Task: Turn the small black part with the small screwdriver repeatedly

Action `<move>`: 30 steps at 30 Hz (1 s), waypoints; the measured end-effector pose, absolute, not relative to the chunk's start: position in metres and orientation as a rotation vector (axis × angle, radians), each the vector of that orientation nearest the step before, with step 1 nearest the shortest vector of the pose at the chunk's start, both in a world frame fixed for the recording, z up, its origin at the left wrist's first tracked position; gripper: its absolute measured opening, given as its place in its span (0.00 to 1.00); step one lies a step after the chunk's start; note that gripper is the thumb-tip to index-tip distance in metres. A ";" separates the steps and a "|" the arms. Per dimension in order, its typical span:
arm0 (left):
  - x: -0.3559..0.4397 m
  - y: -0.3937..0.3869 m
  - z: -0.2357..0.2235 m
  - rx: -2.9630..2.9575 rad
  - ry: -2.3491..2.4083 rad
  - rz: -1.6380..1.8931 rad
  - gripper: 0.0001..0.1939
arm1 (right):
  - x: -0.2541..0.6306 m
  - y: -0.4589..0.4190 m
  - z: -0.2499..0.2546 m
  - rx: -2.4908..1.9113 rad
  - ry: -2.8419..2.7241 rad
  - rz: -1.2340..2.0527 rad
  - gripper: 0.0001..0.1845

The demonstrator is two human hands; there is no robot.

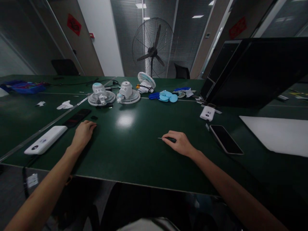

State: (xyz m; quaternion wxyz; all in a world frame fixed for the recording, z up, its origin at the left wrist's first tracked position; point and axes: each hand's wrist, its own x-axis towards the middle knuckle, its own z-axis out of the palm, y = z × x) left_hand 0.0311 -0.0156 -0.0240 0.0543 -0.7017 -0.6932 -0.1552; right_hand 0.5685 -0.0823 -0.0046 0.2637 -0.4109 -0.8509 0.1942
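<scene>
Holding a slim screwdriver-like tool (172, 140) in the right hand (180, 142), thin shaft bare and pointing toward the table's left side. Tool sits mid-table, nearer the near edge than the far edge of the table (130, 149).

Risks, my read: the exposed tip could scratch the tabletop or jab the left hand (84, 133) if the two come together carelessly. Dark handle on dark green, so easy to lose sight of if put down. The small black piece (94, 117) lies just past the left fingertips; a stray nudge could knock it away. White power bank (45, 140) lies close to the near edge on the left, with a dark cable (24, 179) hanging over that edge beside it; a forearm snag might pull it if they're connected (can't tell).

Fingers: right ones closed in a pinch on the tool, thumb and index toward the shaft end, handle running back under the palm. Left ones curled, tips together and low over the table, between the dark slab (77, 117) and the open middle. Can't tell if they pinch anything; nothing shows in them. Neither hand is near the small fans (126, 91) toward the far edge.
</scene>
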 end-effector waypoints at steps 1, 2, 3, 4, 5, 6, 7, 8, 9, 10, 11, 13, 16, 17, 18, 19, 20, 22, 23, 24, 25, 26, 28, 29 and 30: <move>0.032 -0.017 -0.023 -2.135 -2.097 -0.464 0.23 | 0.569 -0.082 -0.005 -1.111 -2.300 0.522 0.13; 0.033 -0.018 -0.021 -2.139 -2.087 -0.455 0.22 | 0.569 -0.082 -0.005 -1.109 -2.300 0.521 0.13; 0.034 -0.019 -0.020 -2.139 -2.081 -0.451 0.22 | 0.569 -0.082 -0.005 -1.107 -2.301 0.526 0.13; 0.035 -0.019 -0.019 -2.134 -2.081 -0.454 0.21 | 0.569 -0.082 -0.004 -1.105 -2.301 0.534 0.13; 0.036 -0.018 -0.018 -2.122 -2.086 -0.464 0.21 | 0.569 -0.082 -0.004 -1.104 -2.302 0.541 0.14; 0.036 -0.017 -0.017 -2.097 -2.100 -0.485 0.21 | 0.569 -0.082 -0.004 -1.104 -2.302 0.547 0.14; 0.035 -0.016 -0.016 -2.059 -2.120 -0.523 0.21 | 0.569 -0.082 -0.003 -1.104 -2.304 0.550 0.14; 0.033 -0.014 -0.015 -2.014 -2.143 -0.575 0.21 | 0.569 -0.083 -0.003 -1.106 -2.306 0.550 0.13; 0.031 -0.011 -0.014 -1.971 -2.162 -0.643 0.22 | 0.569 -0.083 -0.002 -1.110 -2.305 0.545 0.13; 0.028 -0.008 -0.013 -1.935 -2.174 -0.716 0.22 | 0.569 -0.083 -0.002 -1.112 -2.307 0.541 0.13; 0.025 -0.005 -0.013 -1.909 -2.177 -0.789 0.21 | 0.569 -0.083 -0.002 -1.113 -2.310 0.538 0.14; 0.019 0.001 -0.011 -1.893 -2.161 -0.889 0.21 | 0.569 -0.083 -0.002 -1.110 -2.314 0.528 0.14; 0.013 0.011 -0.010 -1.900 -2.139 -0.935 0.22 | 0.568 -0.083 -0.003 -1.114 -2.311 0.495 0.13; 0.012 0.014 -0.010 -1.906 -2.139 -0.945 0.22 | 0.568 -0.083 -0.003 -1.115 -2.309 0.490 0.13; 0.012 0.016 -0.010 -1.915 -2.140 -0.955 0.22 | 0.569 -0.083 -0.003 -1.114 -2.309 0.494 0.13; 0.011 0.018 -0.011 -1.924 -2.144 -0.965 0.22 | 0.569 -0.083 -0.003 -1.112 -2.308 0.502 0.13; 0.011 0.020 -0.011 -1.932 -2.151 -0.976 0.22 | 0.569 -0.083 -0.003 -1.109 -2.308 0.512 0.13; 0.009 0.023 -0.011 -1.938 -2.174 -1.010 0.22 | 0.569 -0.083 -0.003 -1.104 -2.307 0.525 0.13; 0.009 0.023 -0.011 -1.937 -2.191 -1.030 0.22 | 0.569 -0.083 -0.003 -1.103 -2.308 0.528 0.13; 0.008 0.024 -0.011 -1.934 -2.211 -1.052 0.22 | 0.569 -0.083 -0.003 -1.102 -2.309 0.531 0.13; 0.008 0.023 -0.011 -1.930 -2.233 -1.072 0.23 | 0.569 -0.082 -0.004 -1.103 -2.311 0.530 0.13; 0.008 0.023 -0.011 -1.925 -2.253 -1.090 0.23 | 0.569 -0.082 -0.004 -1.104 -2.310 0.528 0.13; 0.008 0.022 -0.010 -1.907 -2.288 -1.116 0.23 | 0.570 -0.081 -0.005 -1.110 -2.312 0.527 0.13; 0.008 0.021 -0.010 -1.896 -2.301 -1.124 0.23 | 0.570 -0.081 -0.005 -1.113 -2.313 0.529 0.13; 0.008 0.021 -0.009 -1.885 -2.311 -1.130 0.23 | 0.570 -0.081 -0.005 -1.115 -2.315 0.533 0.13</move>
